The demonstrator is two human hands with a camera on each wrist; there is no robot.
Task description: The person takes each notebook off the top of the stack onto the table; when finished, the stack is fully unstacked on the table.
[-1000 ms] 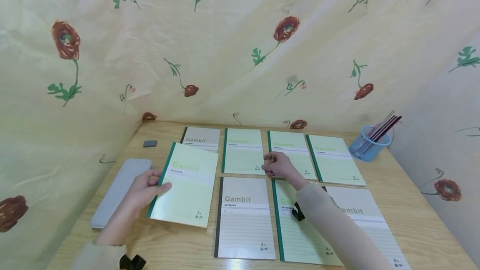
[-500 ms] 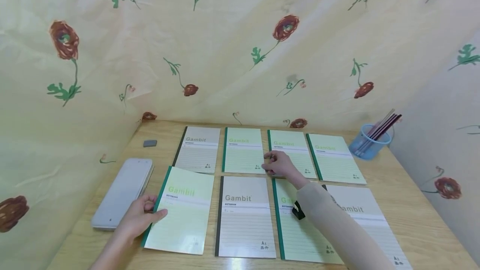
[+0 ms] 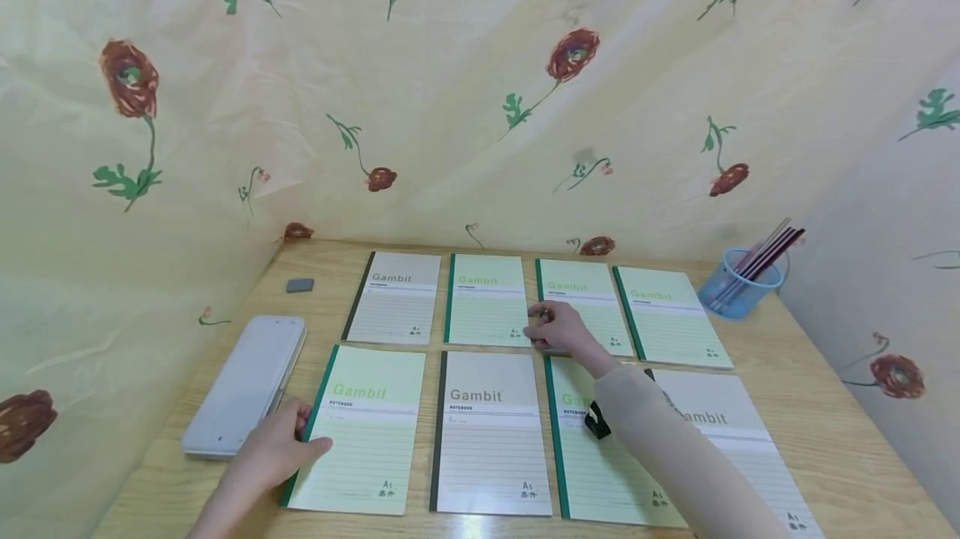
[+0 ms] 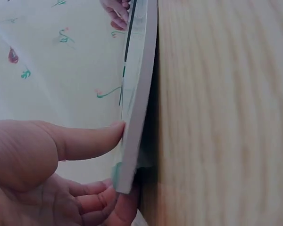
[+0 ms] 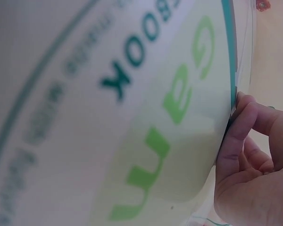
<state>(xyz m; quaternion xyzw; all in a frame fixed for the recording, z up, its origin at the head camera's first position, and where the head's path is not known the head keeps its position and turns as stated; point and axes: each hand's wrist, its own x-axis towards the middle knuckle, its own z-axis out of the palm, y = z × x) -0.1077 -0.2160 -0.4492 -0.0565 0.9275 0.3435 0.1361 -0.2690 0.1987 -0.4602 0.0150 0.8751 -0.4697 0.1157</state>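
In the head view my left hand (image 3: 272,446) holds the green-spined Gambit notebook (image 3: 363,439) at the front left by its spine edge. The left wrist view has the thumb (image 4: 92,141) on the cover and the fingers curled beneath, with that corner a little off the wood. My right hand (image 3: 566,331) reaches over the front row. Its loosely curled fingertips rest at the lower right edge of a back-row green notebook (image 3: 486,314), beside another green notebook (image 3: 581,281). Large cover lettering fills much of the right wrist view, with the right hand (image 5: 254,160) beyond it.
Grey notebooks lie at back left (image 3: 397,306), front middle (image 3: 491,447) and front right (image 3: 742,431). The right forearm partly covers a green notebook (image 3: 573,472). A white case (image 3: 243,389), a grey eraser (image 3: 300,285) and a blue pen cup (image 3: 735,293) stand around the rows.
My left hand has brought the green notebook down and toward the front edge, uncovering the back-left grey notebook and lowering it nearly flat to the table. The right hand has stayed in place.
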